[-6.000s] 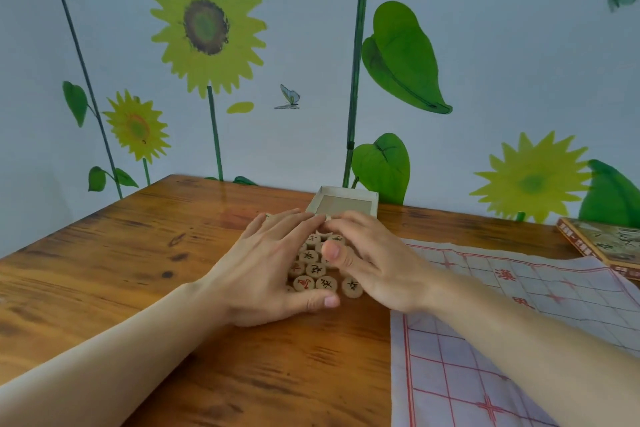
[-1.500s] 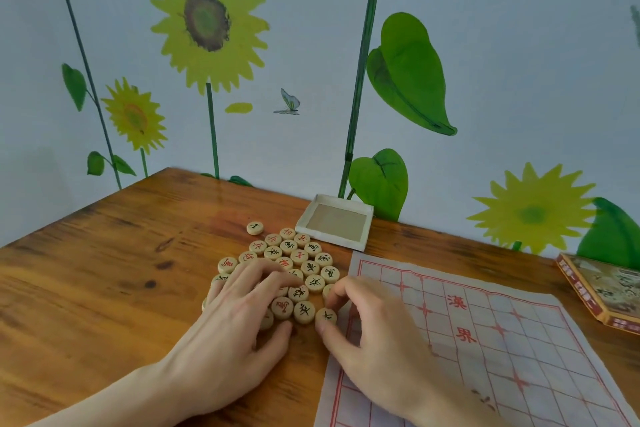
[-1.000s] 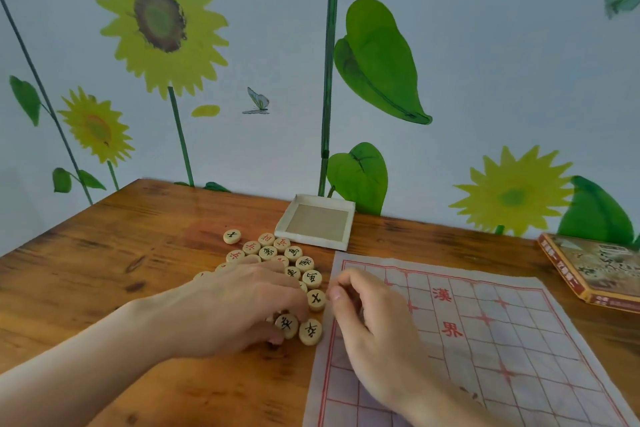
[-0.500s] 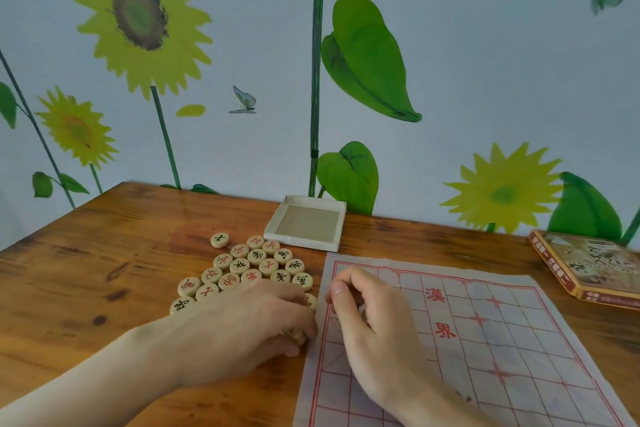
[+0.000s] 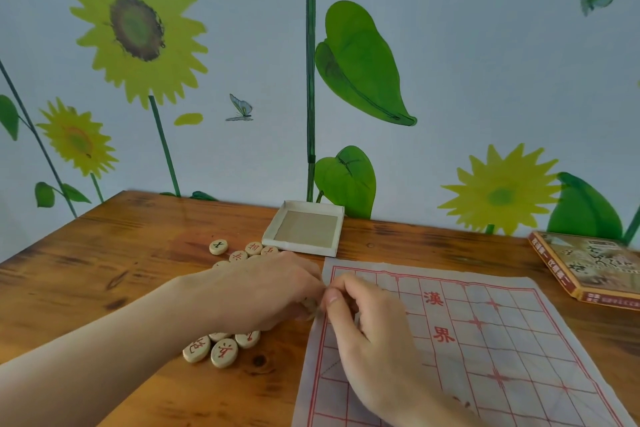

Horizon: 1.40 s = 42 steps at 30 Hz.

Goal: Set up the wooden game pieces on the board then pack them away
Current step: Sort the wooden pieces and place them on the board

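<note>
I see my left hand (image 5: 266, 291) lying over the pieces (image 5: 225, 352) in the middle of the frame, left of the board (image 5: 485, 340). Its fingers are curled down on the pile, and one piece shows at the fingertips, so I judge that it grips that piece, but the grip itself is half hidden. My right hand (image 5: 367, 329) rests on the left edge of the board with fingers curled in; I cannot tell if it holds a piece or only pinches the sheet.

The pieces are small wooden discs, so I expect them to be light, hard and a little smooth. They should slide easily on the table (image 5: 104, 270), and I would take each one by its rim between thumb and finger. The board looks like a thin soft sheet with creases. I think it will shift or wrinkle if I drag a disc on it, so it is better to set pieces down from above.

Most of the pile is covered by the left hand. The tray (image 5: 304, 230) stands above the pile, near the wall. The box (image 5: 588, 267) at the right edge is cut off.
</note>
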{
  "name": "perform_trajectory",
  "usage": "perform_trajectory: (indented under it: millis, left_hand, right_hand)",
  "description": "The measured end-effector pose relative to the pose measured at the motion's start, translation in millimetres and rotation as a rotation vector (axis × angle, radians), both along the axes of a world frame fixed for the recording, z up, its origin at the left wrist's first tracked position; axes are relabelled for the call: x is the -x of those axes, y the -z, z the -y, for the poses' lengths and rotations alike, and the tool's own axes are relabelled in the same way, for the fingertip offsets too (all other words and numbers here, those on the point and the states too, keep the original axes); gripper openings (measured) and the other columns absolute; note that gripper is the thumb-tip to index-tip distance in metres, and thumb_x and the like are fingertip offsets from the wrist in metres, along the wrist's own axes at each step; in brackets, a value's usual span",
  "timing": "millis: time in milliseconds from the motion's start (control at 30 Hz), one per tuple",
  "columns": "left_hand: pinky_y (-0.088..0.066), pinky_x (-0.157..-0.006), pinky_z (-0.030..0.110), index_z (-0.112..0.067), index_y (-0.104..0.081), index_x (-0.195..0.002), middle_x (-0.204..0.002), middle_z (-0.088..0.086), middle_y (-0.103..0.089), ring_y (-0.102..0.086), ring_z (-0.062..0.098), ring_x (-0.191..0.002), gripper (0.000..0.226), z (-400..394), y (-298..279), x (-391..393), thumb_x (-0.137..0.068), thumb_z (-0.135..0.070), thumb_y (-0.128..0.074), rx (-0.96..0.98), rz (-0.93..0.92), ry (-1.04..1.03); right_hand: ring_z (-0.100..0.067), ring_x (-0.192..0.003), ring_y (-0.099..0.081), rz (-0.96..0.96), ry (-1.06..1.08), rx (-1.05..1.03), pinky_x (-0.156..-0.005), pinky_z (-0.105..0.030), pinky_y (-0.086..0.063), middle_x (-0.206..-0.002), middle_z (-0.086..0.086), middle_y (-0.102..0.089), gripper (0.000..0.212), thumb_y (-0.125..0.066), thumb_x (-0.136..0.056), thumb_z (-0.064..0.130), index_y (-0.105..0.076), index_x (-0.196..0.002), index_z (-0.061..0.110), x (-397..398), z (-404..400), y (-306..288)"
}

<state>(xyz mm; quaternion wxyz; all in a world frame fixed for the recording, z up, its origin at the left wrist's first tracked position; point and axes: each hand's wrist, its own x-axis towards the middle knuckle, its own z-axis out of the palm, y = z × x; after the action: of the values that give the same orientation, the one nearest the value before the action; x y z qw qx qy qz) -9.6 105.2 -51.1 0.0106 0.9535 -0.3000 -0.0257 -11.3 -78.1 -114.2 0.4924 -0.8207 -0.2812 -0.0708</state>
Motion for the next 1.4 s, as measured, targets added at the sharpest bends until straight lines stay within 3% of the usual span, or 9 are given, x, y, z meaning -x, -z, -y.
perform_trajectory:
  millis: [133, 300, 533, 867, 1033, 1133, 1233, 1400]
  left_hand:
    - [-0.040, -0.076, 0.005, -0.025, -0.069, -0.111, -0.114, -0.013, -0.059, -0.057, 0.004, -0.102, 0.015, -0.9, 4.4, 3.1, -0.098, -0.020, -0.062, -0.015, 0.000, 0.019]
    - [-0.047, -0.092, 0.023, -0.035, -0.066, -0.118, -0.113, -0.018, -0.061, -0.055, -0.002, -0.103, 0.021, -13.2, -10.4, -10.5, -0.098, -0.030, -0.063, 0.062, 0.073, -0.081]
    - [-0.051, -0.091, 0.029, -0.030, -0.068, -0.122, -0.115, -0.010, -0.065, -0.059, 0.007, -0.108, 0.025, -10.4, 0.6, -32.5, -0.098, -0.023, -0.061, -0.100, 0.018, -0.048]
    - [-0.055, -0.082, 0.041, -0.031, -0.067, -0.114, -0.104, -0.007, -0.063, -0.062, 0.015, -0.097, 0.022, -13.1, 6.2, -39.8, -0.093, -0.024, -0.065, -0.145, -0.005, -0.038]
    - [-0.054, -0.087, 0.039, -0.030, -0.067, -0.115, -0.108, -0.006, -0.065, -0.061, 0.015, -0.103, 0.023, -11.5, 7.1, -43.4, -0.093, -0.024, -0.067, -0.148, -0.012, -0.036]
    - [-0.049, -0.096, 0.033, -0.031, -0.068, -0.120, -0.113, -0.010, -0.067, -0.060, 0.008, -0.107, 0.024, -20.5, -12.0, -43.2, -0.097, -0.029, -0.063, -0.036, 0.029, -0.106]
    - [-0.049, -0.096, 0.030, -0.032, -0.070, -0.118, -0.110, -0.015, -0.068, -0.060, 0.001, -0.104, 0.023, -35.4, -28.9, -44.5, -0.096, -0.032, -0.066, 0.043, 0.097, -0.176]
    - [-0.045, -0.095, 0.024, -0.033, -0.068, -0.123, -0.117, -0.014, -0.066, -0.057, 0.002, -0.106, 0.026, -27.9, -12.5, -46.0, -0.097, -0.030, -0.065, -0.127, -0.011, -0.185]
  right_hand:
    - [-0.006, -0.070, -0.057, 0.002, -0.011, 0.007, -0.061, -0.018, -0.039, -0.069, 0.025, -0.057, 0.026, -0.050, -0.104, 0.032, -0.061, -0.081, 0.035, 0.6, 0.4, -1.7]
    - [-0.007, -0.067, -0.056, 0.017, -0.011, -0.002, -0.059, -0.018, -0.037, -0.067, 0.022, -0.057, 0.024, -0.051, -0.104, 0.031, -0.062, -0.083, 0.031, 1.0, 1.3, -1.1]
    - [-0.009, -0.067, -0.056, 0.019, -0.022, 0.008, -0.058, -0.019, -0.038, -0.068, 0.018, -0.057, 0.024, -0.050, -0.103, 0.031, -0.062, -0.082, 0.031, -0.8, 1.6, 0.2]
    - [-0.009, -0.075, -0.060, 0.037, -0.045, 0.043, -0.062, -0.017, -0.042, -0.069, 0.016, -0.059, 0.021, -0.052, -0.103, 0.035, -0.062, -0.084, 0.036, 0.8, 0.3, 1.2]
    - [-0.009, -0.087, -0.061, 0.061, -0.079, 0.098, -0.068, -0.018, -0.046, -0.075, 0.014, -0.061, 0.018, -0.054, -0.103, 0.033, -0.062, -0.087, 0.033, 4.9, 1.1, -2.5]
    - [-0.011, -0.085, -0.061, 0.070, -0.092, 0.104, -0.069, -0.023, -0.048, -0.077, 0.014, -0.061, 0.019, -0.053, -0.103, 0.032, -0.061, -0.086, 0.032, 5.0, 1.7, -2.6]
    - [-0.010, -0.085, -0.061, 0.070, -0.094, 0.121, -0.068, -0.020, -0.047, -0.078, 0.014, -0.062, 0.019, -0.053, -0.103, 0.033, -0.062, -0.086, 0.033, 5.0, 1.3, -3.6]
    - [-0.006, -0.083, -0.060, 0.038, -0.099, 0.142, -0.064, -0.013, -0.042, -0.074, 0.015, -0.059, 0.019, -0.054, -0.103, 0.033, -0.062, -0.086, 0.032, 6.4, 1.9, -6.0]
